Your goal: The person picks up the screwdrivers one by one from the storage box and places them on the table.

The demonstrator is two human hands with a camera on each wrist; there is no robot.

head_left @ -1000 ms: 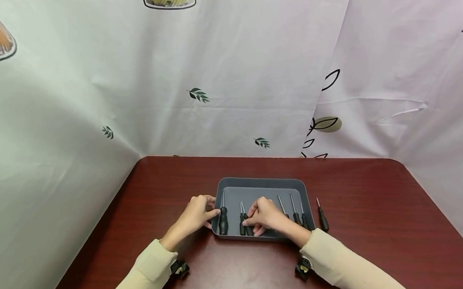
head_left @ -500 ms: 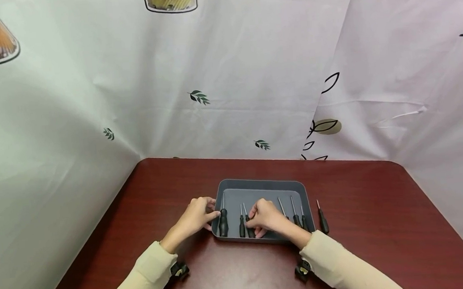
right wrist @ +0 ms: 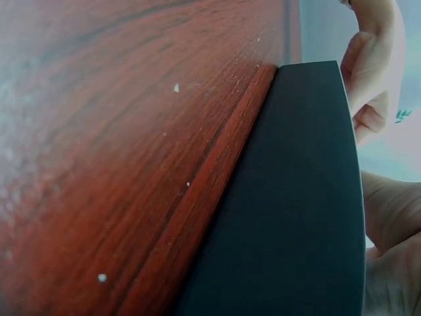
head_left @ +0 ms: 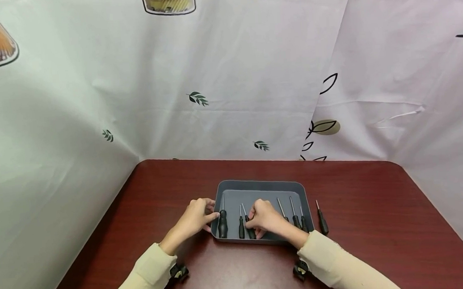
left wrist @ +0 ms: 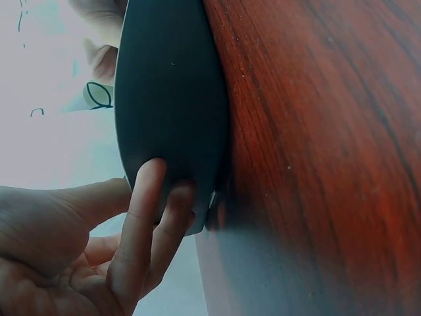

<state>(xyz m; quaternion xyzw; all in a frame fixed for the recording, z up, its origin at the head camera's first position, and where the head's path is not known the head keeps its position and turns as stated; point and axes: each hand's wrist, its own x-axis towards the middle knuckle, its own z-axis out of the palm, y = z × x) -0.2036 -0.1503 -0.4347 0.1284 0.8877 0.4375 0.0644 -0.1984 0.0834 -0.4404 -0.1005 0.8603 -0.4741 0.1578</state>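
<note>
A grey rectangular tray (head_left: 258, 186) holds several screwdrivers with black handles. My left hand (head_left: 195, 215) grips its left wall, the thumb at the rim and the fingers against the outside, as the left wrist view also shows. Close to that thumb lies a thick-handled screwdriver (head_left: 222, 224). Inside the tray my right hand (head_left: 265, 217) pinches the handle of a screwdriver (head_left: 251, 233), whose thin shaft points away from me. Just left of it, a small screwdriver (head_left: 241, 228) lies nearly parallel. In the right wrist view the tray's front wall hides the right fingertips.
More screwdrivers, one of them a slim-shafted screwdriver (head_left: 295, 219), lie in the tray's right part, some partly behind the right wrist. Outside, to the right, another screwdriver (head_left: 322, 221) rests on the dark red wooden table (head_left: 363, 242). A printed white cloth (head_left: 226, 73) hangs behind.
The pinched screwdriver has shifted slightly right with my right hand, so a gap now shows between its handle and the small screwdriver's. My left hand stays on the tray.
</note>
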